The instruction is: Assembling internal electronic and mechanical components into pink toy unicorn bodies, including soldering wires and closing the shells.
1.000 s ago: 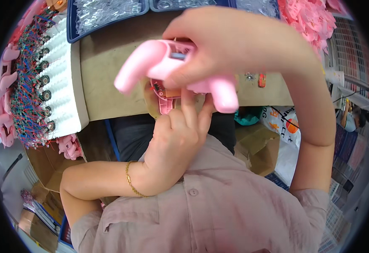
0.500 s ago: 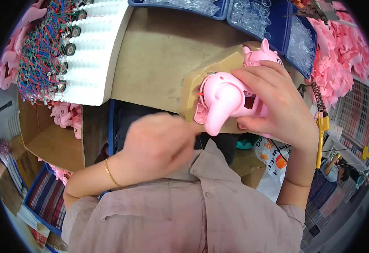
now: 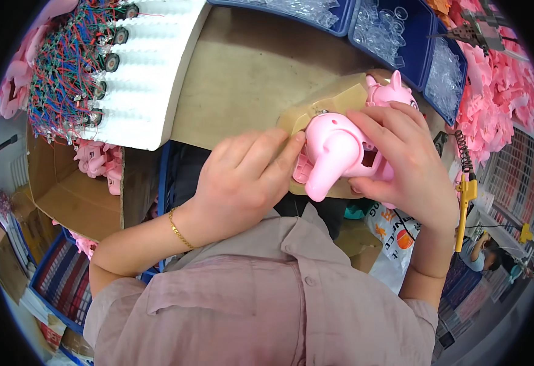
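Note:
A pink plastic toy animal point(image 3: 327, 143) with pointed ears lies on its side in a tan holding block point(image 3: 303, 113). My right hand point(image 3: 410, 161) is wrapped over its body, fingers on the far side and thumb on the near side. A dark opening in the body shows beside the thumb. My left hand point(image 3: 245, 174) is closed, its fingertips pressed to the toy's left edge, where the two pink halves do not sit flush. Whatever lies between those fingertips is hidden. A small metal part point(image 3: 320, 112) shows at the toy's upper edge.
A white foam tray point(image 3: 151, 79) holds wired round parts point(image 3: 69, 67) at left. Blue bins point(image 3: 410, 46) of clear plastic pieces line the far side. Pink parts point(image 3: 492, 91) are heaped at right, near a hanging yellow tool point(image 3: 467, 204). A cardboard box point(image 3: 75, 192) stands lower left.
My left hand has moved up and right, from below the toy's left edge onto that edge. My right hand keeps its hold. The whole view has shifted slightly.

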`<state>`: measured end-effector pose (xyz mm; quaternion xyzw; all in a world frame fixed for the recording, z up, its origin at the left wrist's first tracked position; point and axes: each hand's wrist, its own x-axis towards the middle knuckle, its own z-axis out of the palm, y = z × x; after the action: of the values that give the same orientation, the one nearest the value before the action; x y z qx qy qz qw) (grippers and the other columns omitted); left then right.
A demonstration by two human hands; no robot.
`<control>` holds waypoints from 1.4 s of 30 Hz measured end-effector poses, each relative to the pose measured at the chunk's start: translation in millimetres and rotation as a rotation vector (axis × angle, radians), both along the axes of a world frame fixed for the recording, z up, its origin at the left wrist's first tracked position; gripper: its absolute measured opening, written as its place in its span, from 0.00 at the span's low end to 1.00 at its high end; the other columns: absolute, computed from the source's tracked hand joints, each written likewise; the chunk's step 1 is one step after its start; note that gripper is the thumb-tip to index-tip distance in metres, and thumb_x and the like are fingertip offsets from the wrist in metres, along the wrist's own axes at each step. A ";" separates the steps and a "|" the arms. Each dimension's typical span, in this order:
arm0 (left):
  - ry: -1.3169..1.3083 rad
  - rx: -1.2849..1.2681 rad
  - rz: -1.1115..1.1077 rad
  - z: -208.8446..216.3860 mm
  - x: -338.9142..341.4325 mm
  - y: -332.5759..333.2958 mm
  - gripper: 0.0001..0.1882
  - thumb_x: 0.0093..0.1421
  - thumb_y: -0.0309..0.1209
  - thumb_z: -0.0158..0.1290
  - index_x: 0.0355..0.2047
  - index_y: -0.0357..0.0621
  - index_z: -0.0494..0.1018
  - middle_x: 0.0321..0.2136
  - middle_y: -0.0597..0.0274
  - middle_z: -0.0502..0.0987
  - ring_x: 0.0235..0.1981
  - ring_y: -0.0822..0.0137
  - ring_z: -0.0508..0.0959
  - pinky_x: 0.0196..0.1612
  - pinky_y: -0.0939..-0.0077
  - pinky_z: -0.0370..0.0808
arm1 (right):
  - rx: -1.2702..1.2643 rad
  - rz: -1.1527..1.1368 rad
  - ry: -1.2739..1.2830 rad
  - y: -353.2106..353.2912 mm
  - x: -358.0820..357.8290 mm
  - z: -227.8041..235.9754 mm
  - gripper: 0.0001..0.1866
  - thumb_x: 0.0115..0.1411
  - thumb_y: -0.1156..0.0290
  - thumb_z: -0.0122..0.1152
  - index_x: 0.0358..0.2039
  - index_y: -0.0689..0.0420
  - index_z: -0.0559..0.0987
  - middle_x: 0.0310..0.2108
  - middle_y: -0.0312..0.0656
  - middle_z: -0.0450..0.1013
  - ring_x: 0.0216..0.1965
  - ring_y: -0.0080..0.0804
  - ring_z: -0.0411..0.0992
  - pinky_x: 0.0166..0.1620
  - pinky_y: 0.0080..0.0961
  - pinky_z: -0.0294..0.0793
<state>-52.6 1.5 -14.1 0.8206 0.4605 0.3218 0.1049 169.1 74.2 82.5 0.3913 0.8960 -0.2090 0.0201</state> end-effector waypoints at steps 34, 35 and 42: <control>0.378 -0.275 -0.450 87.5 61.7 71.7 0.33 0.44 0.36 0.62 0.54 0.50 0.70 0.43 0.57 0.76 0.38 0.59 0.79 0.37 0.71 0.76 | -1.170 -1.109 1.056 -98.3 12.1 -22.3 0.13 0.67 0.66 0.47 0.35 0.64 0.73 0.20 0.37 0.72 0.19 0.19 0.69 0.25 0.16 0.68; 0.371 -0.272 -0.430 88.1 62.0 72.0 0.32 0.44 0.35 0.62 0.53 0.50 0.70 0.42 0.57 0.76 0.38 0.59 0.79 0.37 0.71 0.76 | -1.168 -1.113 1.114 -101.6 11.6 -25.8 0.12 0.67 0.66 0.48 0.35 0.63 0.73 0.20 0.37 0.72 0.20 0.19 0.68 0.25 0.16 0.68; 0.426 -0.343 -0.455 89.0 62.8 78.2 0.31 0.43 0.35 0.62 0.51 0.45 0.72 0.40 0.58 0.77 0.36 0.59 0.79 0.35 0.70 0.76 | -0.710 -0.855 0.556 -52.9 56.7 17.6 0.10 0.61 0.69 0.54 0.32 0.62 0.79 0.20 0.36 0.74 0.20 0.17 0.69 0.24 0.16 0.68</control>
<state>10.2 79.7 74.9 0.9212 0.3250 0.0300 0.2118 225.8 21.3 100.0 0.6159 0.5077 -0.5778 -0.1704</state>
